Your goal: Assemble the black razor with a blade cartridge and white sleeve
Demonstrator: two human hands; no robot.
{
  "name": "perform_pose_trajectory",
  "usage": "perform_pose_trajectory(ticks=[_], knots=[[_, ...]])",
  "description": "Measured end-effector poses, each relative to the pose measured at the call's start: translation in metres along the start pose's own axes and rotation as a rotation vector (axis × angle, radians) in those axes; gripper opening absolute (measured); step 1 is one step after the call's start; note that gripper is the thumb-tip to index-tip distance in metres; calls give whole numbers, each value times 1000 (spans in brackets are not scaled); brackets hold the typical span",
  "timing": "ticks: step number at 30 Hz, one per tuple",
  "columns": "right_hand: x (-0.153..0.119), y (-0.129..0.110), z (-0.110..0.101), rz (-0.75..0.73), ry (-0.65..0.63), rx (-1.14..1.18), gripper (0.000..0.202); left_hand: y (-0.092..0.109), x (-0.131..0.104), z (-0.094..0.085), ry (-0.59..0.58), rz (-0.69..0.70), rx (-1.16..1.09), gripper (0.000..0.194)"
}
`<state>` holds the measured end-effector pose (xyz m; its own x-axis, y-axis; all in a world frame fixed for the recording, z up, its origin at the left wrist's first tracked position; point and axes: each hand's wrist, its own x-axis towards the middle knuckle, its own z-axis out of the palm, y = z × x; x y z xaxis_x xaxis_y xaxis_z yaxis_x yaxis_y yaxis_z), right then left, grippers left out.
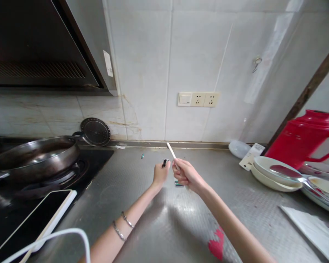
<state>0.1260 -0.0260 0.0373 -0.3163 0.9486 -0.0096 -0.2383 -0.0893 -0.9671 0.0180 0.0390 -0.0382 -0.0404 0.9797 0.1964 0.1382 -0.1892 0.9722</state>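
Both forearms reach forward, left fingers (pixel 159 174) clenched round a black object (pixel 165 163), right fingers (pixel 183 171) gripping a white stick (pixel 171 150)

2 bare hands (pixel 161 174) (pixel 186 173) over a metal counter (pixel 120 204), right grip on 1 white stick (pixel 171 150), left on 1 small black item (pixel 165 163)

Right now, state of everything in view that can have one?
Left hand: closed on small black piece
Right hand: closed on white stick
Pan: uncovered, on cooktop
Perforated disc: leaning on wall
Wall sockets: nothing plugged in
Wall switch: on or off unclear
Phone-like device: screen dark
Pale bowls: stacked
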Motion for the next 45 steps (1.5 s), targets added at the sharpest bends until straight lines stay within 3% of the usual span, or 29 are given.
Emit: perform_pose_trajectory(ticks=[7,11,15,19,22,26,31,36,41,45], knots=[[-39,43,42,127,98,369,39,4,-8,-3,-67,-17,-22,44],[-45,40,49,118,91,399,37,7,-14,-1,-100,-51,-20,47],[-44,40,53,78,131,428,38,14,-19,0,-131,4,-19,48],[-51,54,61,164,161,450,42,17,-18,-3,-86,54,24,51],[-53,52,60,112,171,438,41,18,-17,-2,-60,44,5,50],[-50,46,56,40,218,448,42,19,-19,0,-127,25,-21,47],[-55,48,58,88,218,455,40,19,-19,1,-65,17,-1,47],[-54,46,56,49,214,453,38,17,-21,2,-147,11,-26,49],[-66,60,60,156,196,451,33,19,-18,-2,-88,79,-29,47],[-78,51,46,-41,138,191,28,20,-12,-9,-37,167,-1,43]])
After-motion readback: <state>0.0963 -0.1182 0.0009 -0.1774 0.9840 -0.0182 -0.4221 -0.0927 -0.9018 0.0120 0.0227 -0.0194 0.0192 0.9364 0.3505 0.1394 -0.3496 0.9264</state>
